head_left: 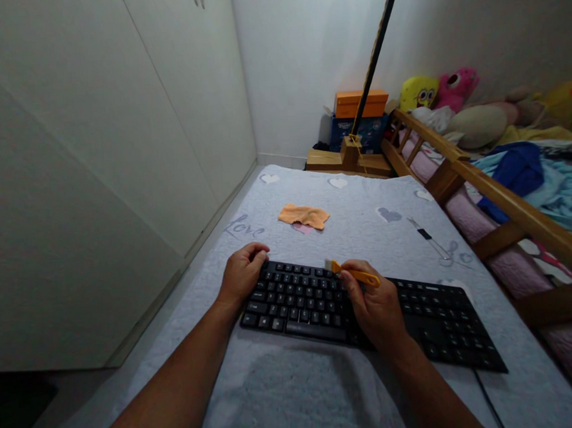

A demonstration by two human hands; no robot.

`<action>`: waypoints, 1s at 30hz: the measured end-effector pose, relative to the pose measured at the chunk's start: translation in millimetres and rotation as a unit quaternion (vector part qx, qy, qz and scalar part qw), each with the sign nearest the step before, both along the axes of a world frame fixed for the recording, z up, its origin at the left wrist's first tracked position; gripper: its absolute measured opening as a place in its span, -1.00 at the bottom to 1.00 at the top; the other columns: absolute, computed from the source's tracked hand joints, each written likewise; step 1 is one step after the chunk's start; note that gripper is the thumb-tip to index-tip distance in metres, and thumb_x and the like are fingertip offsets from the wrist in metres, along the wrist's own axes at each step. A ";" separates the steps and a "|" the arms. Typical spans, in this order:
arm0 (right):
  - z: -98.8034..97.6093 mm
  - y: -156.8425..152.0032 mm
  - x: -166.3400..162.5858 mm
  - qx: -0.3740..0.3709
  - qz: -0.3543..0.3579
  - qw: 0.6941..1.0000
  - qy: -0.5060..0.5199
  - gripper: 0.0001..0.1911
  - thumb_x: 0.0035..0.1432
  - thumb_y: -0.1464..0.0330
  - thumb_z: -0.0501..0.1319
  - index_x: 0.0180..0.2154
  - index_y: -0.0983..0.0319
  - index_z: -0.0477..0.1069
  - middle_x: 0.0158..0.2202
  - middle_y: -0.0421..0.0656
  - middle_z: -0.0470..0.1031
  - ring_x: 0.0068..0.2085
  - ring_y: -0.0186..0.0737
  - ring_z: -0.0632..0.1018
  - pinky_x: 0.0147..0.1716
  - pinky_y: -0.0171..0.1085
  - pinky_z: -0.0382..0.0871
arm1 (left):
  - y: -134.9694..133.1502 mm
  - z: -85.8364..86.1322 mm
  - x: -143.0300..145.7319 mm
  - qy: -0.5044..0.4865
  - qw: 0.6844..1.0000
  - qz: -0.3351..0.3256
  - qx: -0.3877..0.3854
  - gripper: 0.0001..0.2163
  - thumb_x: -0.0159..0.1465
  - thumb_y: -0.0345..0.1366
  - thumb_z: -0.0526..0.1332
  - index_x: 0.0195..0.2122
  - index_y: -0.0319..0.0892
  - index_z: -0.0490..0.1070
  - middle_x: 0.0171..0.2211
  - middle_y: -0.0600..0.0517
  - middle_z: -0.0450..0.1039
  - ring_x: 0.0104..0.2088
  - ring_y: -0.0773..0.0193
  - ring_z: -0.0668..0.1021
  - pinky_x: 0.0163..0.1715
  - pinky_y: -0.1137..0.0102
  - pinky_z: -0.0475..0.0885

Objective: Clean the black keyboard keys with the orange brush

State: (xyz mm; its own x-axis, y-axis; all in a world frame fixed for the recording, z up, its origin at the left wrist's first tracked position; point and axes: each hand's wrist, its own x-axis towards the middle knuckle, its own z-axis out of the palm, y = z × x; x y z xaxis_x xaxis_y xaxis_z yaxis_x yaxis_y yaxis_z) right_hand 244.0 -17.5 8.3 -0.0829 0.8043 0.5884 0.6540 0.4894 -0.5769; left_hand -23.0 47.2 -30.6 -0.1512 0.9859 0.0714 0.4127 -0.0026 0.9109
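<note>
A black computer keyboard lies on the light blue cloth, slanting down toward the right. My left hand grips its upper left corner, fingers curled over the edge. Pinched in my right hand is a small brush with a yellow-orange handle and pale bristles. The bristles point left, over the top rows of keys; whether they touch the keys I cannot tell. My right hand hides the keys right of the middle. Beyond the keyboard an orange cloth lies crumpled.
A thin metal tool with a black band lies at the right. A wooden bed rail runs along the right side, with soft toys behind it. White cabinet doors stand on the left. The keyboard's cable trails toward the front.
</note>
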 end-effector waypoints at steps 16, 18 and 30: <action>-5.8 0.2 -2.5 0.016 0.008 1.000 -0.012 -0.87 0.40 0.41 0.13 -0.21 0.19 0.46 -0.34 -0.17 0.60 -0.33 -0.24 0.63 -0.27 -0.32 0.50 | -1.4 2.4 1.2 -0.003 1.000 0.004 0.002 -0.74 0.19 -0.12 0.20 -0.25 -0.15 0.58 -0.39 0.03 0.60 -0.34 0.15 0.59 -0.29 0.32 0.42; -6.4 0.4 -4.1 0.014 0.015 1.000 -0.023 -0.86 0.39 0.42 0.13 -0.23 0.19 0.45 -0.36 -0.19 0.59 -0.35 -0.25 0.62 -0.29 -0.33 0.49 | -0.9 1.1 0.5 0.002 1.000 0.004 0.007 -0.74 0.20 -0.12 0.20 -0.25 -0.14 0.58 -0.38 0.03 0.60 -0.34 0.14 0.60 -0.28 0.32 0.42; -3.4 -3.9 -10.3 0.005 0.024 0.999 0.047 -0.87 0.39 0.40 0.15 -0.18 0.18 0.47 -0.29 -0.18 0.62 -0.27 -0.25 0.66 -0.22 -0.32 0.52 | -1.0 0.7 -0.5 0.006 1.000 0.002 0.004 -0.74 0.21 -0.11 0.19 -0.25 -0.14 0.58 -0.38 0.04 0.61 -0.34 0.15 0.60 -0.28 0.32 0.42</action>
State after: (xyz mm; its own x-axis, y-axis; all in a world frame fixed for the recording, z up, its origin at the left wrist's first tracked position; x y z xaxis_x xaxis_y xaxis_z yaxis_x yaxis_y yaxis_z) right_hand 233.6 -21.5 4.9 -0.0650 0.7950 0.6031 0.5729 0.5246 -0.6298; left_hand -23.5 46.1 -29.9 -0.1541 0.9847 0.0811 0.4244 -0.0081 0.9054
